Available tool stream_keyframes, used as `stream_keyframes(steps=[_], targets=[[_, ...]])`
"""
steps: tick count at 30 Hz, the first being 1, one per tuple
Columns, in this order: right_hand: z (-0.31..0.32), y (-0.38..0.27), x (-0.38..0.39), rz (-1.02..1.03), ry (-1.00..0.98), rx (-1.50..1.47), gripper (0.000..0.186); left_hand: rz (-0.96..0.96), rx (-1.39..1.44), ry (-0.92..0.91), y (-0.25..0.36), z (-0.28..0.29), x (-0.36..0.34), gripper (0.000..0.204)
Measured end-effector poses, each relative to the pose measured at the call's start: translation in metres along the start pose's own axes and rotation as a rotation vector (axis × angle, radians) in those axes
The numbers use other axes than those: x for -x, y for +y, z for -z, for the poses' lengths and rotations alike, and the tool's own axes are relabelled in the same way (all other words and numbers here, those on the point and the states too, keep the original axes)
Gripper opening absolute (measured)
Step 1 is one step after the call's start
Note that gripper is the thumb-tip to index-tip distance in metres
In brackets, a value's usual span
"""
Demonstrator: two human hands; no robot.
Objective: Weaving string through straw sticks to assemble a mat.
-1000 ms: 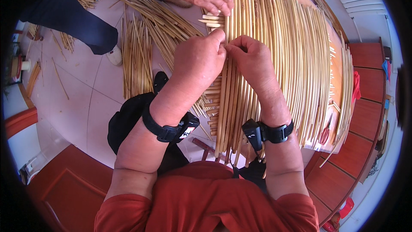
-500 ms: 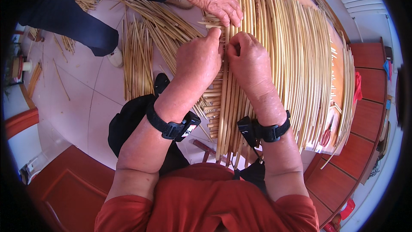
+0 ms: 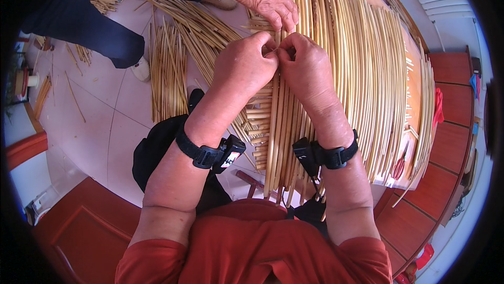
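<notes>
Long straw-coloured stalks (image 3: 367, 89) lie side by side in a broad mat before me. Shorter cross stalks (image 3: 259, 118) stick out from under its left edge. My left hand (image 3: 242, 66) is closed in a pinch over that edge, its fingertips meeting those of my right hand (image 3: 307, 71). The right hand is pinched too, resting on the stalks. What lies between the fingers is hidden or too thin to make out. Just beyond, another person's hand (image 3: 266, 0) presses down on the same stalks, with part of that person's second hand behind it.
Loose bundles of stalks (image 3: 168, 74) lie on the tiled floor (image 3: 100, 131) at left. The other person's leg (image 3: 89, 26) stands at far left. Red-handled scissors (image 3: 399, 168) lie at the mat's right side, near red-brown cabinets (image 3: 428, 189). A red-brown wooden panel (image 3: 86, 231) is at lower left.
My left hand has turned and moved right, so its fingertips now meet my right hand's. My right hand has shifted slightly up. The other person's hand stays on the stalks.
</notes>
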State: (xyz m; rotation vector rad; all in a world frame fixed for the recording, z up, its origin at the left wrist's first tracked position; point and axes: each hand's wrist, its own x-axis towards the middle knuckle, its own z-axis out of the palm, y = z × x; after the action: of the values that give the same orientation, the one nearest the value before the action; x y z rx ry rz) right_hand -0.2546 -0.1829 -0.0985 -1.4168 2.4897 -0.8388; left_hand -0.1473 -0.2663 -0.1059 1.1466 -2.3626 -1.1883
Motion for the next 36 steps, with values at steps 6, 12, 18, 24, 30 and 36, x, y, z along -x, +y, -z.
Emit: stream_keyframes(steps=[6, 12, 18, 24, 30, 36], targets=[[0.005, -0.001, 0.004, -0.010, -0.061, 0.026, 0.011, -0.175, -0.103, 0.114, 0.000, -0.003, 0.003, 0.008], [0.008, -0.004, 0.003, -0.097, -0.142, 0.029, 0.012, -0.163, -0.264, 0.074, -0.002, -0.005, 0.007, 0.010], [0.007, -0.003, 0.004, -0.083, -0.108, 0.005, 0.012, -0.208, -0.195, 0.132, -0.003, -0.006, 0.005, 0.017], [0.011, -0.003, 0.003, -0.058, -0.143, 0.002, 0.011, -0.257, -0.281, 0.150, -0.001, -0.005, 0.010, 0.018], [0.013, -0.003, 0.003, -0.079, -0.201, -0.064, 0.012, -0.301, -0.318, 0.187, -0.001, -0.004, 0.012, 0.018], [0.014, -0.003, 0.006, -0.028, -0.144, -0.129, 0.010, -0.308, -0.309, 0.221, -0.007, -0.006, 0.012, 0.016]])
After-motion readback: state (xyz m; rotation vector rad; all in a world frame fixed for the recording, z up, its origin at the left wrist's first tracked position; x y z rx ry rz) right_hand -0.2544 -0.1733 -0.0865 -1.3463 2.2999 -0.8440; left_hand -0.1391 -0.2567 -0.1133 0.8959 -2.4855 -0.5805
